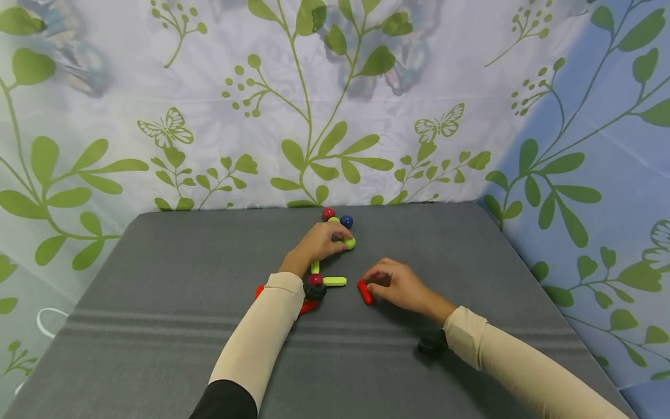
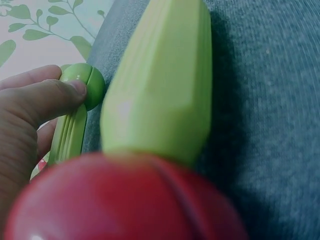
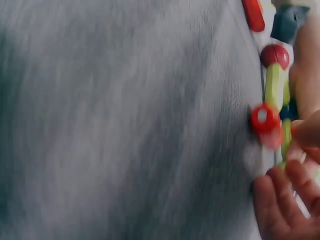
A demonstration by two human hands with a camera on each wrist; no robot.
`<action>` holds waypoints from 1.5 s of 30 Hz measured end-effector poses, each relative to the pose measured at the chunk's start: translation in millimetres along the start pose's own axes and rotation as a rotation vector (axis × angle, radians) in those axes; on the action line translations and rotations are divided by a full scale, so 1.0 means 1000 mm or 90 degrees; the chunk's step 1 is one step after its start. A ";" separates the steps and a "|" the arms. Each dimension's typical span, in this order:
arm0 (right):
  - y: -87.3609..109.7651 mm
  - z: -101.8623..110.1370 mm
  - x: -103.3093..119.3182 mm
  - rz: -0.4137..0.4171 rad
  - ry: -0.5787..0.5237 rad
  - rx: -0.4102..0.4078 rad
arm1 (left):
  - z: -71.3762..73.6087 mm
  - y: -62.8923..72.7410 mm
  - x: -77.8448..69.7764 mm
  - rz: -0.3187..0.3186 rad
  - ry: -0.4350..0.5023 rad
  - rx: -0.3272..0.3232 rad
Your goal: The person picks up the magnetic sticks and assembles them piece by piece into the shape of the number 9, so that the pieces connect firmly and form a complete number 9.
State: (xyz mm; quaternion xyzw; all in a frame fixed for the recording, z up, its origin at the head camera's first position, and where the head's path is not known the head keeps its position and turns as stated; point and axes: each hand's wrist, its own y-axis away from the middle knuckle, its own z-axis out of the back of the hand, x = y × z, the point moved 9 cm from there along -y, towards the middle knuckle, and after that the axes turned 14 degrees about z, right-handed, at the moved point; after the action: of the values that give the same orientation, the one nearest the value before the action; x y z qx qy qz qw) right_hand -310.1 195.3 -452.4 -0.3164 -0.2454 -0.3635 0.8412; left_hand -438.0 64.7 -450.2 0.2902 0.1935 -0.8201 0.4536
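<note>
In the head view, my left hand pinches a light-green ball between thumb and fingers. A light-green stick joins that ball in the left wrist view. Just beyond the hand are a red ball and a blue ball, with another green ball between them. Below the left hand, a dark-red ball joins two light-green sticks, one pointing right. My right hand holds a short red stick at its fingertips, apart from the other pieces; the right wrist view blurs this contact.
More red sticks lie beside and partly under the left forearm on the grey table. A patterned leaf-print curtain hangs behind the far edge and along the right side. Both wrists carry dark devices.
</note>
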 end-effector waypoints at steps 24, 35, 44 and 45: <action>-0.028 0.001 -0.014 -0.133 0.076 -0.136 | -0.002 0.001 0.009 0.028 0.059 0.004; -0.045 -0.004 -0.022 -0.168 0.076 -0.152 | -0.006 0.002 0.014 0.038 0.093 0.021; -0.049 -0.005 -0.028 -0.178 0.078 -0.171 | -0.004 0.003 0.014 0.044 0.098 0.025; -0.050 -0.005 -0.029 -0.177 0.082 -0.171 | -0.004 0.003 0.015 0.044 0.099 0.025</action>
State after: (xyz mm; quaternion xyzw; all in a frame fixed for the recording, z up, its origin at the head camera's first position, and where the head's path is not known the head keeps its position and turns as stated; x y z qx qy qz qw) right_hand -365.3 178.3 -456.5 -0.3648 -0.1820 -0.5246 0.7474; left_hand -440.3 56.3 -463.0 0.3682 0.2015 -0.7826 0.4597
